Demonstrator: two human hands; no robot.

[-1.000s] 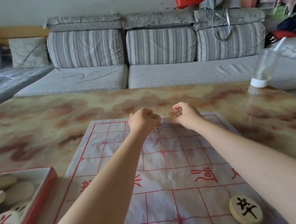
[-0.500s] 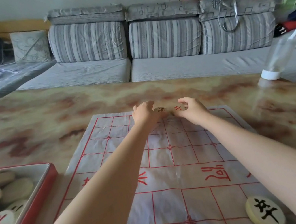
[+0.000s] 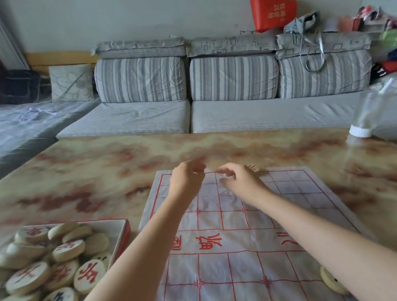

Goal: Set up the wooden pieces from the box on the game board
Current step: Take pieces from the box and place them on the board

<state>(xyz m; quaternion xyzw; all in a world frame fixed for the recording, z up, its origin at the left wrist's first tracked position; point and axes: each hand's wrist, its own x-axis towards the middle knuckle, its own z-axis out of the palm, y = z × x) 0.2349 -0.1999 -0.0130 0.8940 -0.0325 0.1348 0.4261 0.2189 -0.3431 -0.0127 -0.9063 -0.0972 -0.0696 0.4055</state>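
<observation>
Over the board's (image 3: 209, 264) far edge, mid-frame, the right hand (image 3: 242, 181) looks loose and empty; the left hand (image 3: 188, 181) is too blurred to tell. Pieces (image 3: 43, 276) lie heaped in the box (image 3: 124, 228), lower left. A careless forearm could knock the lone piece (image 3: 331, 282), lower right.

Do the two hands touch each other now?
Apart. The head view shows bare game board between the left hand and the right hand, both blurred.

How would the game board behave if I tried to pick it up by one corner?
Probably floppy: the game board looks like a thin sheet with creases and ripples. Likely light, so it may slide on the glossy table.
</observation>
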